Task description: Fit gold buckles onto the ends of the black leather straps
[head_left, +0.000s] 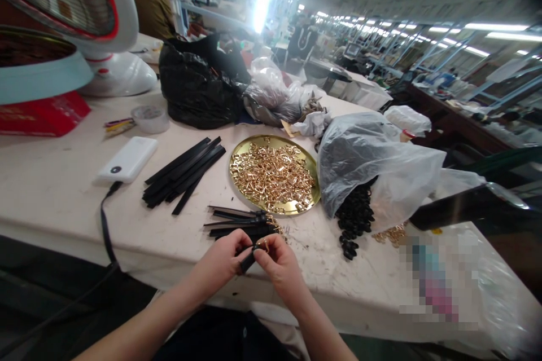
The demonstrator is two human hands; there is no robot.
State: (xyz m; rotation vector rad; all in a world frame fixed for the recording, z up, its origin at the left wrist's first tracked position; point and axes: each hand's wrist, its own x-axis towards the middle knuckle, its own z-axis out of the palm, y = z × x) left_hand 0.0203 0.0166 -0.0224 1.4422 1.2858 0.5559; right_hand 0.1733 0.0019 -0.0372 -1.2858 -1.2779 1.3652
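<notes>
Close together at the table's front edge, both hands work on one black strap point(247, 262). My left hand point(231, 249) is closed, pinching the strap. My right hand point(277, 256) is closed on a small gold-coloured buckle point(265, 243) at the strap's end; the fingers partly hide it. Just beyond the hands lies a bundle of black straps with gold buckles point(243, 223). Behind that, a round gold tray point(238, 196) holds a heap of loose gold buckles point(275, 175). Plain black strips point(184, 172) lie in a pile to the tray's left.
A clear plastic bag point(359, 152) spills small black pieces point(355, 217) on the right. A white power bank point(127, 159) with a cable, a tape roll point(150, 118) and a fan point(114, 76) are on the left. A black bag point(199, 84) stands behind.
</notes>
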